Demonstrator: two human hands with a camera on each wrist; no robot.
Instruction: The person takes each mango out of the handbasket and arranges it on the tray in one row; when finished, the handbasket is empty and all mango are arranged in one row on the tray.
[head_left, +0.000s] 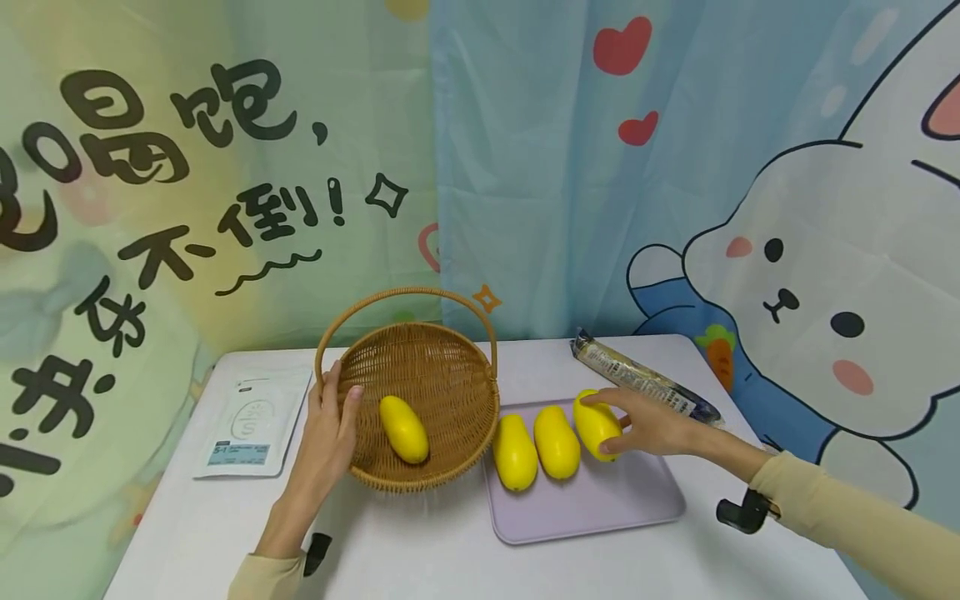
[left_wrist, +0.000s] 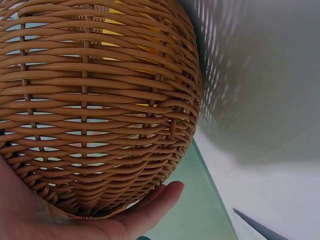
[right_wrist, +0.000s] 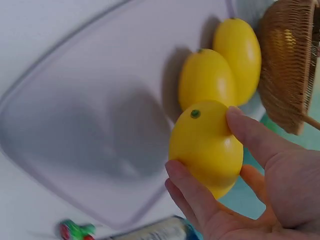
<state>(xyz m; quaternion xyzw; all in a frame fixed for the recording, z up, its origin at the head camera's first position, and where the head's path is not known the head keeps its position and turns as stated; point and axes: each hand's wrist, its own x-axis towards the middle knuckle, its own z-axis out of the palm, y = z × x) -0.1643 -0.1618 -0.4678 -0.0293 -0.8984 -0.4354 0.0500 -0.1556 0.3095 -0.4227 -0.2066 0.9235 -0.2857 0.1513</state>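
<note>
A wicker basket (head_left: 414, 375) with an arched handle tilts open toward me, one yellow oblong fruit (head_left: 403, 430) inside. My left hand (head_left: 330, 433) holds its left rim; the left wrist view shows the woven outer wall (left_wrist: 95, 95) close by, with fingers curved at its edge. On the lilac tray (head_left: 585, 508), two more yellow fruits (head_left: 515, 452) (head_left: 557, 442) lie side by side. My right hand (head_left: 645, 422) grips another yellow fruit (right_wrist: 206, 147) at the tray's far side, thumb and fingers on opposite sides. A small green stem end shows on it.
A long dark-ended packet (head_left: 645, 377) lies behind the tray on the white table (head_left: 420, 550). At the left is a flat white pouch (head_left: 255, 423). A small red and green thing (right_wrist: 75, 230) shows beside the tray in the right wrist view. A printed curtain (head_left: 517, 183) hangs behind.
</note>
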